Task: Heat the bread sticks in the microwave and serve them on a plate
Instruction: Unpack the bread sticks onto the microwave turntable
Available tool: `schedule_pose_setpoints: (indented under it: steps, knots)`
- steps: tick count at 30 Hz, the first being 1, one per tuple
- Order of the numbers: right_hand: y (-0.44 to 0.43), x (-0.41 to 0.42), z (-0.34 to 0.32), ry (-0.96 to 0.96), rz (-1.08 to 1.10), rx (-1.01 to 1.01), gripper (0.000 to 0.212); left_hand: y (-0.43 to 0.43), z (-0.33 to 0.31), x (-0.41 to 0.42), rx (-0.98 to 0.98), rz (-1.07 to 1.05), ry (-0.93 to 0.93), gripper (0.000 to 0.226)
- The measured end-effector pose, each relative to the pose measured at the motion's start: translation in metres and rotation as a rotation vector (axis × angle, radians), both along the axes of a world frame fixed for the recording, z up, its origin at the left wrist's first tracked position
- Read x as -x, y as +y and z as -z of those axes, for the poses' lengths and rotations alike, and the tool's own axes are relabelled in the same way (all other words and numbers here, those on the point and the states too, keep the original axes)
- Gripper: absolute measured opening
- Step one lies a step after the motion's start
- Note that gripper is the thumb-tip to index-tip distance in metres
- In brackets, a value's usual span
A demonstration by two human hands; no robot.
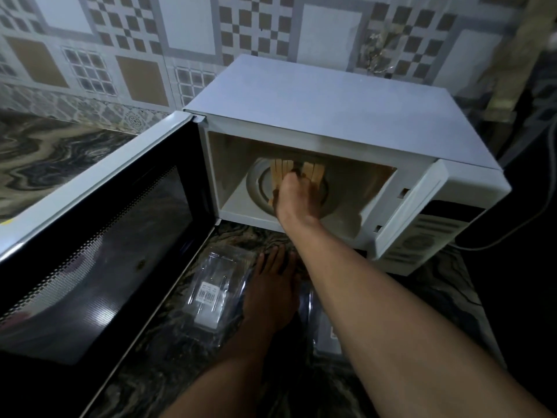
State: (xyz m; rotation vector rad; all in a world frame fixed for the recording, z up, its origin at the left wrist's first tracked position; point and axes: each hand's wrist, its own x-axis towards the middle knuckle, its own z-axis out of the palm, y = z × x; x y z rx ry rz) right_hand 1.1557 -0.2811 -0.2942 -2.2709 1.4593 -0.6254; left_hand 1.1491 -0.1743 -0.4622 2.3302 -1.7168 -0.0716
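A white microwave [331, 116] stands on the counter with its door [90, 251] swung wide open to the left. Several pale bread sticks [313, 173] lie side by side on the glass turntable [256, 182] inside. My right hand [295, 200] reaches into the cavity and lies over the middle of the sticks, its fingers curled down around them and partly hidden. My left hand [271, 294] rests flat, fingers straight, on clear plastic packaging [211, 291] on the counter in front of the microwave. No plate is in view.
The open door blocks the left side of the dark marbled counter [45, 158]. A tiled wall rises right behind the microwave. A power cable [536, 212] hangs at the right, beside the control panel [422, 236].
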Motion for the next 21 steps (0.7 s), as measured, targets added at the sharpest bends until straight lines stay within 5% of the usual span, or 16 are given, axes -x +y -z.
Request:
schedule_pose_setpoints:
  steps: [6,18,21]
  knots:
    - [0.034,0.025,-0.008,0.120,-0.100,-0.038,0.009,0.008,-0.004,0.007,-0.060,0.008,-0.001,0.062]
    - [0.103,0.070,-0.009,0.131,-0.095,-0.015,0.026,0.078,-0.009,0.036,-0.028,0.083,0.097,0.063]
    - [0.124,0.077,-0.007,0.122,-0.090,-0.022,0.025,0.106,0.001,0.043,0.071,0.089,0.261,0.059]
